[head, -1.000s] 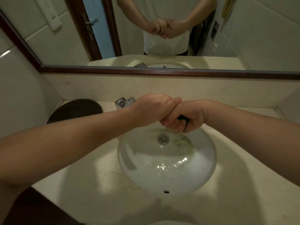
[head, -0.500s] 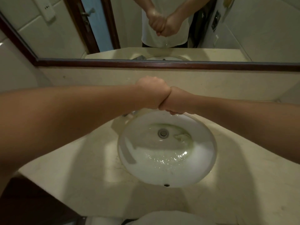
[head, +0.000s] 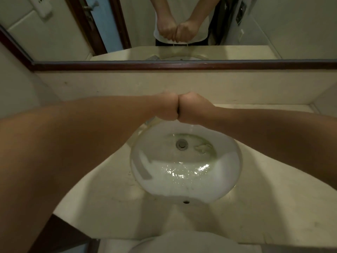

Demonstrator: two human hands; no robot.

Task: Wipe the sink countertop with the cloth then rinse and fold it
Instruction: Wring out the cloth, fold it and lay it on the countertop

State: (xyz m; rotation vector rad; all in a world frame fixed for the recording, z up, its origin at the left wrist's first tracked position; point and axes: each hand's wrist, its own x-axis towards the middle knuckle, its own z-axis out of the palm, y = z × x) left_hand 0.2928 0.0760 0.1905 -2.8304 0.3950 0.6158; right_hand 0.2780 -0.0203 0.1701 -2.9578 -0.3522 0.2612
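Left hand (head: 166, 108) and right hand (head: 191, 108), both clenched into fists and pressed knuckle to knuckle above the rear rim of the sink (head: 237, 161); the cloth (head: 178, 111), enclosed within them, shows only as a dark sliver at the seam. Water (head: 182, 169) pools in the basin around the drain (head: 181, 144). The mirror (head: 291, 24) reflects thin streams falling from the fists. The table (head: 273, 207) surrounds the sink

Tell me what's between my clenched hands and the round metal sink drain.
Only bare white ceramic basin wall and thin falling water drips, in the head view.
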